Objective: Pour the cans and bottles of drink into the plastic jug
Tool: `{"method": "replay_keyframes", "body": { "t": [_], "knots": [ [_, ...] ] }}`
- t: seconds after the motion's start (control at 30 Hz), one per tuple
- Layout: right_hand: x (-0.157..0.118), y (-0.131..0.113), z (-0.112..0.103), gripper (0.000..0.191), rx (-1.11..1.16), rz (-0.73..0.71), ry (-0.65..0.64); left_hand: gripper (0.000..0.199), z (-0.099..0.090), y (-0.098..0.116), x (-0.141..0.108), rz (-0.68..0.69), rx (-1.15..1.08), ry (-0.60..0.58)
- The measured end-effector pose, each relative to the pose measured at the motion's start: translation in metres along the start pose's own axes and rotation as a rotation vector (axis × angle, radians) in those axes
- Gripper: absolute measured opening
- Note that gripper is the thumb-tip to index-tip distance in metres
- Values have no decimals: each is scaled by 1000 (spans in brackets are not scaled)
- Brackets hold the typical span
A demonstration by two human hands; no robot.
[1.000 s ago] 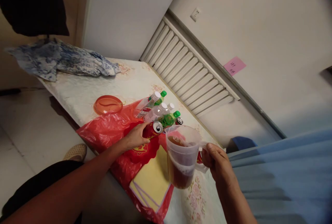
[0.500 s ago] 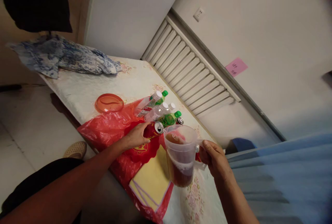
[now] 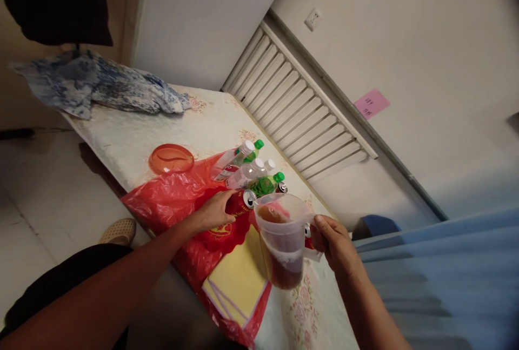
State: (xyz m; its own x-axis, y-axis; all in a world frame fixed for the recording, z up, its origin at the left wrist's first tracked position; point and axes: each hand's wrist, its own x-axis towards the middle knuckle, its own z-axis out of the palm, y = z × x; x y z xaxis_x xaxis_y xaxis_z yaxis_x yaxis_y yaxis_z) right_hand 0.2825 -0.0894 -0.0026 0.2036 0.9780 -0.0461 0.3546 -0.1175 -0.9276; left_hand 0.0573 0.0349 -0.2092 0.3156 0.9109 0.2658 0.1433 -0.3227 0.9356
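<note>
My left hand (image 3: 217, 210) is wrapped round a red drink can (image 3: 240, 202), which is tilted with its opened top toward the jug. By its handle, my right hand (image 3: 333, 239) grips a clear plastic jug (image 3: 284, 236) partly filled with brown liquid. The jug's rim is close beside the can's top, and the jug leans a little. Under the can lies a red tray with a scalloped edge and gold print (image 3: 222, 237). A folded yellow cloth (image 3: 239, 280) lies below the jug, on a red plastic bag (image 3: 162, 199).
Several bottles with white or green caps (image 3: 247, 172) stand behind the can. An orange lid (image 3: 171, 159) lies on the flowered tablecloth (image 3: 121, 145). Another can (image 3: 308, 236) shows partly behind the jug. A blue-patterned cloth (image 3: 130, 88) lies at the far end; a radiator (image 3: 300, 107) lines the wall.
The view has shifted very slightly. My hands still hold the can and the jug in nearly the same place, and the jug has tilted a touch.
</note>
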Motion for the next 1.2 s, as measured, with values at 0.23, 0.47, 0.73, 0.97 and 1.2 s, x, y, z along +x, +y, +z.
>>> {"method": "replay_keyframes", "body": {
  "t": [0.23, 0.47, 0.73, 0.97, 1.2],
  "knots": [
    [4, 0, -1, 55, -23, 17, -12, 74, 1, -2, 0, 3, 33, -25],
    [9, -1, -7, 56, -69, 33, -61, 74, 0, -4, 0, 9, 79, -55],
    [10, -2, -8, 56, -97, 39, -73, 74, 0, -2, 0, 5, 79, -63],
    [8, -5, -7, 57, -84, 53, -72, 74, -1, 0, 0, 0, 102, -49],
    [7, -7, -7, 58, -94, 58, -74, 76, -1, 0, 0, -1, 97, -49]
  ]
}}
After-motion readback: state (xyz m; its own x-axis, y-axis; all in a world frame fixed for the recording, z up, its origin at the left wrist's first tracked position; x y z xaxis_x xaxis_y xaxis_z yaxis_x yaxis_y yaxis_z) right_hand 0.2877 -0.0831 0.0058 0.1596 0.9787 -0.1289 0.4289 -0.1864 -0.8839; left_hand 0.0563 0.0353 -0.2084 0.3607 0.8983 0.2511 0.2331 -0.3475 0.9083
